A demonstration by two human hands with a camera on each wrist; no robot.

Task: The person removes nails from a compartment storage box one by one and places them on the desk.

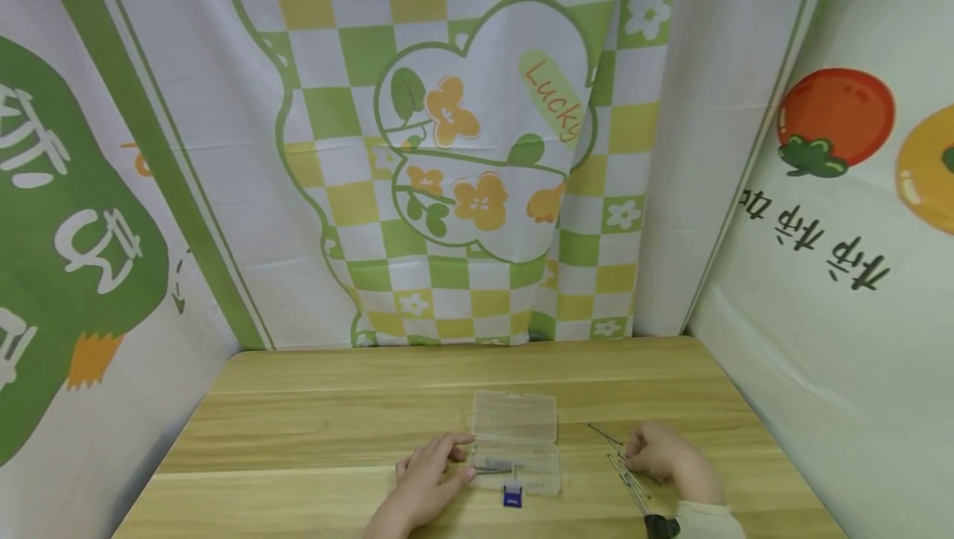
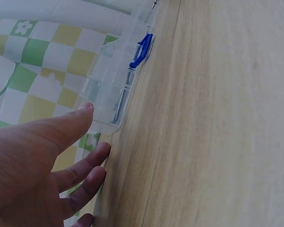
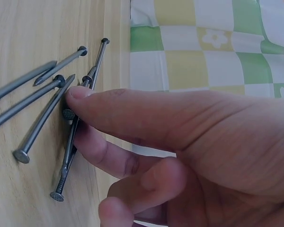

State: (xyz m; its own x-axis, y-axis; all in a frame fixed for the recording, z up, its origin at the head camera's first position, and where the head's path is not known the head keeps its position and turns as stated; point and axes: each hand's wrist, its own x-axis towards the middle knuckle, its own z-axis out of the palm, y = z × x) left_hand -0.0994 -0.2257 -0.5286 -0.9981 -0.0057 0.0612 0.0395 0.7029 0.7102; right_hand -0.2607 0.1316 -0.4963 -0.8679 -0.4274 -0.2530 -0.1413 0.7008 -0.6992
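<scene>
A clear plastic box (image 1: 547, 473) lies on the table with its lid (image 1: 514, 416) swung back and a blue latch (image 1: 513, 496) at its front. Inside it are a few dark nails (image 1: 493, 469). My left hand (image 1: 431, 479) rests at the box's left side, thumb against its edge (image 2: 104, 126) and fingers loosely bent. To the right of the box, several long steel nails (image 1: 629, 477) lie loose. Among them my right hand (image 1: 659, 452) pinches a nail (image 3: 68, 114) between thumb and index finger; much of that nail is hidden. Other nails (image 3: 38, 120) lie beside the fingertips.
The wooden table (image 1: 313, 415) has curtains on three sides. A checked, flowered curtain (image 1: 477, 291) hangs behind its far edge. A black band (image 1: 659, 526) sits at the right wrist, by the sleeve (image 1: 708, 522).
</scene>
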